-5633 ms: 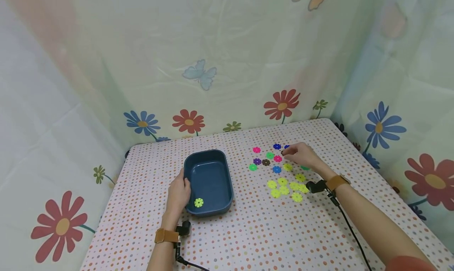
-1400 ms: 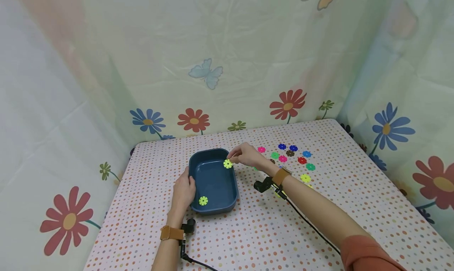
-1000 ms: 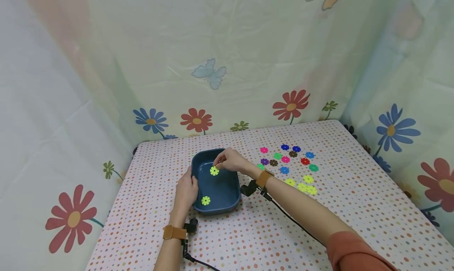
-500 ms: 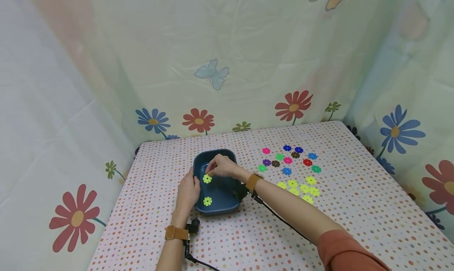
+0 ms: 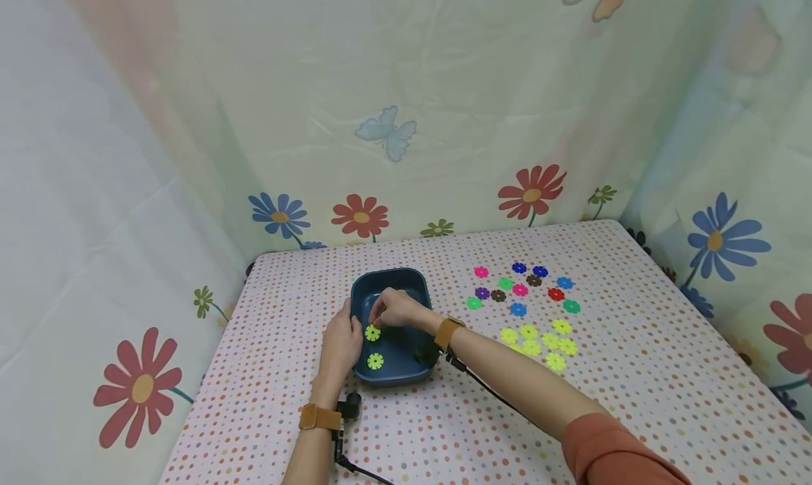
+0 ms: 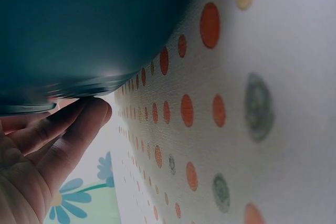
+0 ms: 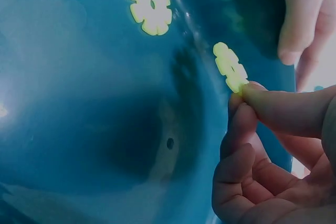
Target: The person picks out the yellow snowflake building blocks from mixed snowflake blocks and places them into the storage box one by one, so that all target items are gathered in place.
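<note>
A dark blue plastic basin (image 5: 395, 382) stands on the table. My left hand (image 5: 341, 340) grips its left wall, thumb over the rim; in the left wrist view the fingers (image 6: 76, 135) touch the outside, low down. Inside the basin, my right hand (image 5: 395, 309) pinches a yellow notched flower-shaped disc (image 7: 231, 67) between thumb and fingertips. The right wrist view shows this disc tilted and raised above the bottom. Another yellow notched disc (image 5: 375, 361) lies flat in the basin, nearer the front.
On the dotted tablecloth (image 5: 463, 421), right of the basin, several yellow discs (image 5: 555, 361) lie grouped. Behind them are scattered discs in other colours, such as a red disc (image 5: 556, 295) and a pink disc (image 5: 481, 272). A flower-printed curtain (image 5: 304, 154) surrounds the table.
My right hand was over the scattered discs, then brought a yellow disc across the basin's right rim. It has since moved left and toward the front inside. My left hand keeps its hold.
</note>
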Demonstrator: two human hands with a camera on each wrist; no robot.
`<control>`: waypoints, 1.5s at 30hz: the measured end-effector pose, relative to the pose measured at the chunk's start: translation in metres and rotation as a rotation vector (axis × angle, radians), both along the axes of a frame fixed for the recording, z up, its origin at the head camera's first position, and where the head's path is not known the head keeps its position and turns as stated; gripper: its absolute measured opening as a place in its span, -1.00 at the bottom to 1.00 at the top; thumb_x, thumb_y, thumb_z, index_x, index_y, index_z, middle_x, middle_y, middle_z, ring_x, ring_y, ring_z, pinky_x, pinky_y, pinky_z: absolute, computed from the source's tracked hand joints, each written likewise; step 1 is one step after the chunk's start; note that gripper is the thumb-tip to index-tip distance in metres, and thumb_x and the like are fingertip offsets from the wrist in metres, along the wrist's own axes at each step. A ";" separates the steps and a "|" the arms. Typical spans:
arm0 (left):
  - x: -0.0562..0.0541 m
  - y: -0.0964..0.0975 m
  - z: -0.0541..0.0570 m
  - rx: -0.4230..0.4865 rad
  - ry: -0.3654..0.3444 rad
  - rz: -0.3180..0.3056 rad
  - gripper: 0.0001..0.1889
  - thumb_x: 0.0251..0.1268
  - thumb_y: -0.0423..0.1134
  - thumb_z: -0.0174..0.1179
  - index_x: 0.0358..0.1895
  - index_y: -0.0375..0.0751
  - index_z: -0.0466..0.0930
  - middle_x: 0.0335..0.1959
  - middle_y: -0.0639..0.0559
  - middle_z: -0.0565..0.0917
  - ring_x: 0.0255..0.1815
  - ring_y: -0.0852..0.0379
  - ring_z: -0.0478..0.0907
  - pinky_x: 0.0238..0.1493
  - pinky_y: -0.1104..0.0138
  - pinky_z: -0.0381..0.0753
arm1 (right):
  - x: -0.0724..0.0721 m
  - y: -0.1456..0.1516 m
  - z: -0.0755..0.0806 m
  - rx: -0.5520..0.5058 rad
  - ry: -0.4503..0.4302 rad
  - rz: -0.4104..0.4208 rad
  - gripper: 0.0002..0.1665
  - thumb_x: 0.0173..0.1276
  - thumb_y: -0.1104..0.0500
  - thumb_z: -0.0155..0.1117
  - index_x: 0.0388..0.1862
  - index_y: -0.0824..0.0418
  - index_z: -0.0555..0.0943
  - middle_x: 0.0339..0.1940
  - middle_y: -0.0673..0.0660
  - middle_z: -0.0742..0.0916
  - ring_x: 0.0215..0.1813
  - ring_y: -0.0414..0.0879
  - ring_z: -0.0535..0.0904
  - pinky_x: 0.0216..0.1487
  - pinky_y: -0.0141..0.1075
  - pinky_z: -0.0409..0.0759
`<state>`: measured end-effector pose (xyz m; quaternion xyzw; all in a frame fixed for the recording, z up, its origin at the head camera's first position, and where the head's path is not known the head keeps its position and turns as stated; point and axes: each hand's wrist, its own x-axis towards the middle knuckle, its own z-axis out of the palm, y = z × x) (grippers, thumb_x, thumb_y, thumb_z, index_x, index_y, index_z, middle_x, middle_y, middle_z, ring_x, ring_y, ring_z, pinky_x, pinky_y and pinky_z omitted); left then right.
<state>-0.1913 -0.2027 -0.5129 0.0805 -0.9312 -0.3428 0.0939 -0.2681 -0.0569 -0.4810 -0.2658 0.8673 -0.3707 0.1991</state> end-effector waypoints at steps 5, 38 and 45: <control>0.002 0.001 0.000 0.002 0.011 0.000 -0.46 0.61 -0.26 -0.09 0.53 -0.41 0.19 0.43 -0.36 0.40 0.37 -0.21 0.45 0.31 -0.07 0.49 | 0.002 -0.004 -0.003 0.025 -0.004 0.009 -0.92 0.29 0.35 0.41 -0.35 0.22 0.80 -0.39 0.00 0.75 -0.38 -0.18 0.57 -0.31 -0.38 0.54; 0.001 0.003 -0.001 -0.011 0.014 -0.006 -0.46 0.62 -0.24 -0.09 0.53 -0.39 0.20 0.41 -0.34 0.43 0.39 -0.23 0.42 0.33 -0.05 0.46 | 0.003 -0.006 -0.010 0.145 -0.016 0.010 -0.93 0.31 0.29 0.43 -0.37 0.17 0.80 -0.46 -0.03 0.72 -0.39 -0.17 0.59 -0.32 -0.38 0.56; 0.001 0.001 -0.001 -0.011 0.017 0.000 -0.46 0.61 -0.25 -0.08 0.53 -0.39 0.20 0.40 -0.35 0.44 0.38 -0.24 0.44 0.32 -0.06 0.48 | 0.003 -0.006 -0.007 0.149 -0.035 0.004 -0.92 0.33 0.30 0.39 -0.34 0.19 0.80 -0.45 -0.01 0.72 -0.38 -0.15 0.60 -0.30 -0.36 0.57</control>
